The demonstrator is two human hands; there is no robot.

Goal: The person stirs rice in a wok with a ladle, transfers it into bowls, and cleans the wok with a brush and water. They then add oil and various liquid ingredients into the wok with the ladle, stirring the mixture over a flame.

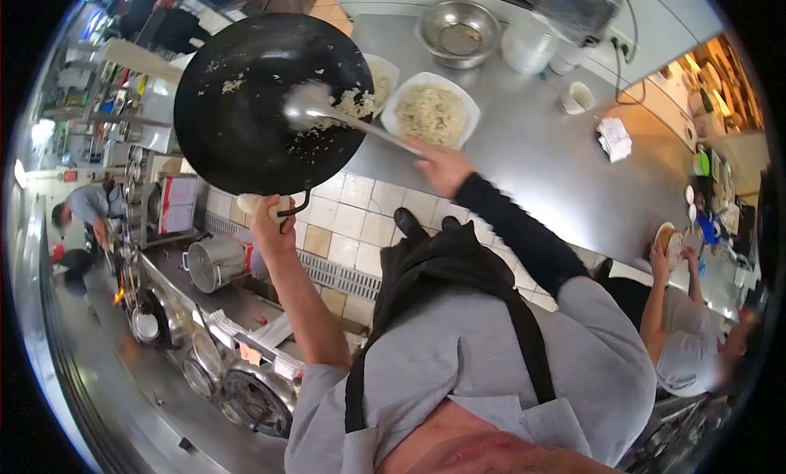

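The wok [233, 142] was held up in the air, tilted so that its black inside showed, with its rim beside the edge of the steel surface [524, 159]. The left hand [274, 235] had its grip closed around the wok's near loop handle [301, 205], with a pale cloth [259, 204] bunched at the fingers. The right hand [444, 169] had its grip closed on the end of a long metal ladle [368, 128], whose blurred head lay inside the wok, close to a clump of rice [354, 104] on the side toward the surface; loose grains dotted the rest of the wok's inside. Just beside the wok, a white bowl [472, 106] filled with rice stood on the surface, and a second white dish [394, 71], also with food in it, was partly hidden behind the wok's rim. Farther back on the surface stood a metal basin [460, 33] and a white tub [526, 47], with a small cup [578, 98] and folded white papers [614, 140] off to the right. At the far right, another person [684, 335] held a round item [669, 243]; at the far left, a person [90, 204] bent over the stoves. A large metal pot [216, 264] stood lower left.
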